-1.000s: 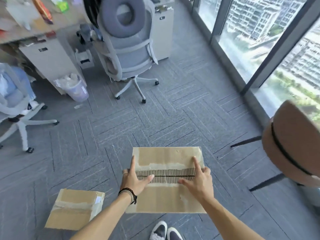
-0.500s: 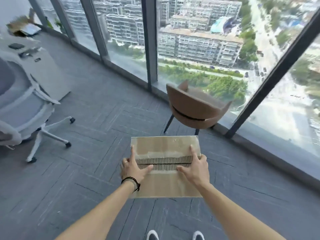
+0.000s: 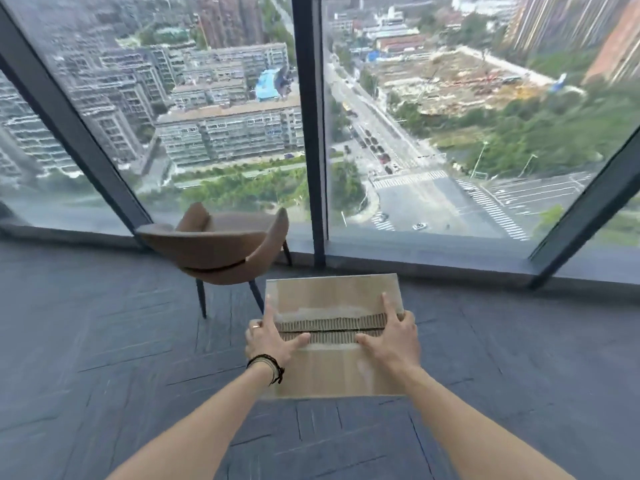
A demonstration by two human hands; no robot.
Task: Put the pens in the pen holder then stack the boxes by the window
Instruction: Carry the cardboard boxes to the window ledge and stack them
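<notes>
I hold a flat brown cardboard box (image 3: pixel 332 296) in front of me, above the grey carpet, its torn taped seam running across the top. My left hand (image 3: pixel 270 339), with a ring and dark wrist cords, grips the box's left side with the thumb on top. On the box's right side sits my right hand (image 3: pixel 391 337), gripping the same way. The window (image 3: pixel 450 133) is straight ahead, just beyond the box. No pens, pen holder or other boxes are in view.
A brown shell chair (image 3: pixel 214 251) on thin dark legs stands to the left of the box, close to the glass. A dark window post (image 3: pixel 311 133) rises straight ahead. A low sill (image 3: pixel 433 258) runs along the window's base. Grey carpet (image 3: pixel 104 358) covers the floor.
I have turned from the desk area toward the window while carrying the box. The second box on the floor and the office chairs have left the view; the brown chair is now left.
</notes>
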